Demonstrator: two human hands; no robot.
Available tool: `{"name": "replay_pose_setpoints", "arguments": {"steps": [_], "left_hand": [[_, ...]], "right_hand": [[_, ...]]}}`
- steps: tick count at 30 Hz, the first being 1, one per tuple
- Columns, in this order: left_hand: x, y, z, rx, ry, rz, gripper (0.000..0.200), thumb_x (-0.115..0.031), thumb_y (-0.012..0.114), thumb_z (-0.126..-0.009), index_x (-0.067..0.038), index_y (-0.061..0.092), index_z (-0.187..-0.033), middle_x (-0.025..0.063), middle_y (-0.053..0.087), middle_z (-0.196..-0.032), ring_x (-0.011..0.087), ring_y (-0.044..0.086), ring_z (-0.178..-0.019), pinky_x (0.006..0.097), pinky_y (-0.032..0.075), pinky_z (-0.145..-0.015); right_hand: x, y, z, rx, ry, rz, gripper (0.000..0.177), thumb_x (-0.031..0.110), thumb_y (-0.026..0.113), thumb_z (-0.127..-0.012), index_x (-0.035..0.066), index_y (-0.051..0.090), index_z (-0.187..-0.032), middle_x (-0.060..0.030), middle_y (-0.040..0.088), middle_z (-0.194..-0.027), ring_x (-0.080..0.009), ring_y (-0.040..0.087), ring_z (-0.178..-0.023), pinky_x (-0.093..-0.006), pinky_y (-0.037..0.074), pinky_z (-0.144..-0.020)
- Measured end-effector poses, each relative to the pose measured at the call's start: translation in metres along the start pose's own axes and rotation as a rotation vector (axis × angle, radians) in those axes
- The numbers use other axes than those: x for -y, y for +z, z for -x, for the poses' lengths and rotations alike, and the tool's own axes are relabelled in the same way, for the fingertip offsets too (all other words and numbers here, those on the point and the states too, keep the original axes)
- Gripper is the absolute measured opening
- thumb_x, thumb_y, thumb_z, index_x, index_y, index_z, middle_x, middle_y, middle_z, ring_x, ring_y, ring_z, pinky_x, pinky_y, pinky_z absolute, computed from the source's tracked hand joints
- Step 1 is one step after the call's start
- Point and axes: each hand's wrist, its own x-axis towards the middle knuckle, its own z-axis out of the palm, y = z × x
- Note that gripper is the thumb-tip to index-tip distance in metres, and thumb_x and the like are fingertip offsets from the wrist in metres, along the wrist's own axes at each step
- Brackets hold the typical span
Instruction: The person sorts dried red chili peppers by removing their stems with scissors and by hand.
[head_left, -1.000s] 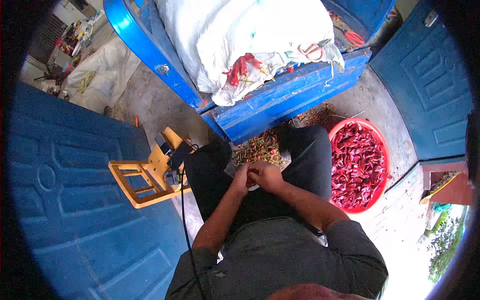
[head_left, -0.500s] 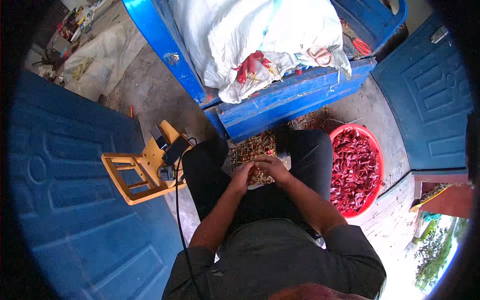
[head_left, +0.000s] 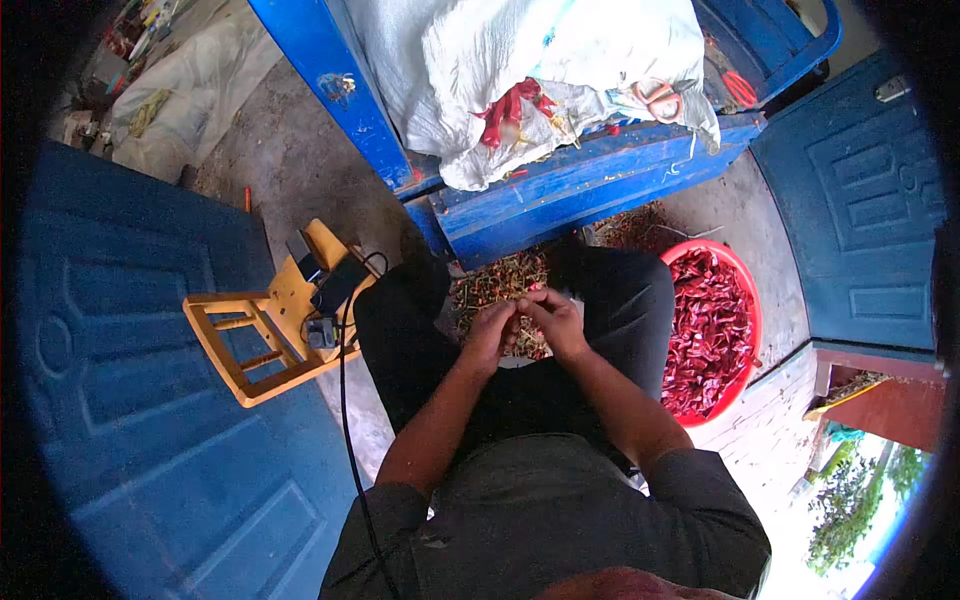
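Note:
Between my knees, my left hand (head_left: 488, 332) and my right hand (head_left: 555, 318) meet at the fingertips. The fingers of both are curled and pinched together, and whatever they hold is too small or hidden to make out. Beneath them lies a heap of dry stems and bits with red specks (head_left: 497, 282). To the right of my leg stands a red basin (head_left: 757, 330) full of dried red chilies (head_left: 705, 325). Ahead, a white woven sack (head_left: 580, 50) rests on a blue cart (head_left: 600, 180), with several red chilies (head_left: 515, 108) at its mouth.
Red-handled scissors (head_left: 739, 88) lie on the cart's right side. A small wooden chair (head_left: 225, 370) with dark devices stands at my left, and a black cable (head_left: 347, 430) runs from there to my body. Blue doors (head_left: 150, 400) flank both sides.
My hands stay together at the fingertips, with the right fingers now drawn into a tighter pinch. The view has shifted slightly.

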Motion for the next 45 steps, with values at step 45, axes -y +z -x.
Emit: {"name": "replay_pose_setpoints", "arguments": {"steps": [45], "left_hand": [[-0.007, 0.013, -0.009, -0.016, 0.063, 0.036, 0.015, -0.022, 0.054, -0.096, -0.007, 0.058, -0.099, -0.0059, 0.041, -0.066, 0.0052, 0.037, -0.052, 0.0232, 0.026, -0.044]], "right_hand": [[-0.021, -0.056, -0.038, -0.234, 0.709, -1.352, 0.015, 0.024, 0.053, -0.104, 0.013, 0.058, -0.094, 0.0025, 0.053, -0.077, -0.0099, 0.052, -0.066, -0.0306, 0.052, -0.068]]}}
